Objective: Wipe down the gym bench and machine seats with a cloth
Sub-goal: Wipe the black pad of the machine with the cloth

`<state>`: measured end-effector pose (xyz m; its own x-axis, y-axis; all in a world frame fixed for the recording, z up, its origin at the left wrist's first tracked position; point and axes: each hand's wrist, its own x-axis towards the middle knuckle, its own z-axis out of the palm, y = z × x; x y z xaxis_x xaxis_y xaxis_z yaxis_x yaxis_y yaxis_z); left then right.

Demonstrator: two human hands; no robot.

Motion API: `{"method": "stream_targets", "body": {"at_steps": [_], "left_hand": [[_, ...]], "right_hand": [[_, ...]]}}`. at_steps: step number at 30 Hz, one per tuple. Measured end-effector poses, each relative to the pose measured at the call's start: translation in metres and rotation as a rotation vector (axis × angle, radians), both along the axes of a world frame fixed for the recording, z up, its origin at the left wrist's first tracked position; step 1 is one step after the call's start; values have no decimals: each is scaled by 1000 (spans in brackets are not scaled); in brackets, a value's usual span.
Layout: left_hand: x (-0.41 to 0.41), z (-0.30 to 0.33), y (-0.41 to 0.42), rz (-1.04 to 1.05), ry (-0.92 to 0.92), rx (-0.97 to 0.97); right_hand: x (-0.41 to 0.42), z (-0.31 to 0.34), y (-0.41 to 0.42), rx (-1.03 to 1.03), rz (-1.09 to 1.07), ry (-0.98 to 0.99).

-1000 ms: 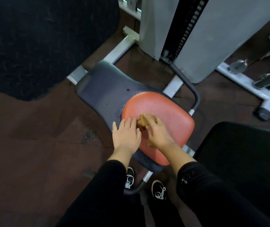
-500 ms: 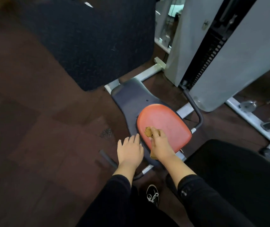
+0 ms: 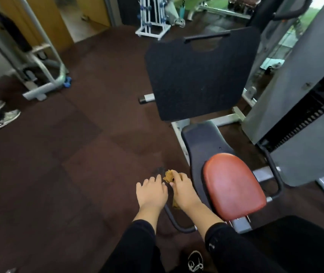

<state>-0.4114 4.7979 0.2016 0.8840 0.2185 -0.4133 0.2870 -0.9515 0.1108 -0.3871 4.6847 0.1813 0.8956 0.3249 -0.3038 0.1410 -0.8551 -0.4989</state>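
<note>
Head view: nearest, the right hand (image 3: 183, 191) has its grip closed round a crumpled tan cloth (image 3: 168, 176), which shows past the fingertips and below the palm. The left hand (image 3: 151, 191), just beside it, is flat and holds nothing. Both hover over the floor, off the left edge of the red seat (image 3: 234, 186), not touching it. I judge this seat done or paused; farther off, the grey pad (image 3: 202, 138) and black backrest (image 3: 196, 79) may remain.
</note>
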Motion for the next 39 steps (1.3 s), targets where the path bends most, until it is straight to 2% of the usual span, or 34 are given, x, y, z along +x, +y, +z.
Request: {"method": "stream_targets", "body": {"at_steps": [6,13,22,28,39], "left_hand": [[5,11,103,85,-24,11],[19,18,220,59,-31,38],[72,17,301,68,-9,-5],[151,16,341,18,-29,-29],[379,19,438,-15,-48,-1]], "right_hand": [[19,12,103,-17,83,31],[43,19,217,-19,101,48],[88,16,290,-32,40,53],[156,7,333,-36,-6,21],[386,16,423,-25,57,-6]]}}
